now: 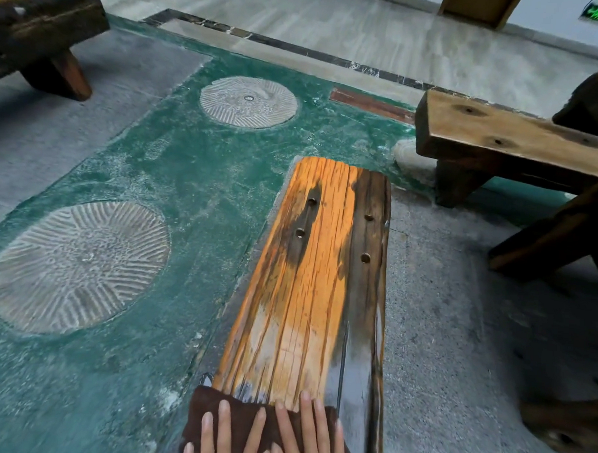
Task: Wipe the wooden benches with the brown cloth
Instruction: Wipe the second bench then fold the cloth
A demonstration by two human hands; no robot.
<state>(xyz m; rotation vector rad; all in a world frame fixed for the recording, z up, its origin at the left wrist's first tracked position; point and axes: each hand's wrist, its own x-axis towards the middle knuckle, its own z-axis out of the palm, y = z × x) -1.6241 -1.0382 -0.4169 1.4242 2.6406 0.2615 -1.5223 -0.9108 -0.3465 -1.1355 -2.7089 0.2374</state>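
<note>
My left hand [226, 437] & right hand [311, 432] press flat on the brown cloth [243, 412], fingers straight & spread. Cloth's at near end of the tabletop [309, 278], twd its left edge.

A green floor patch [203, 188], scuffed with pale dust, fills the middle of the view. Set into its near left part is a large round stone disc [76, 266] cut with radiating grooves. A smaller grooved disc [248, 102] with a small centre hole lies in its far part. At the patch's right edge a third pale stone [408, 155] shows only in part. A dark marbled border strip [298, 50] runs along the patch's far side, with a reddish-brown strip [371, 104] just inside it. Grey speckled floor [441, 318] lies right of the patch. Beyond the border are pale streaked tiles [368, 27], a wooden frame [478, 8] and a lit green sign [596, 13].
</note>
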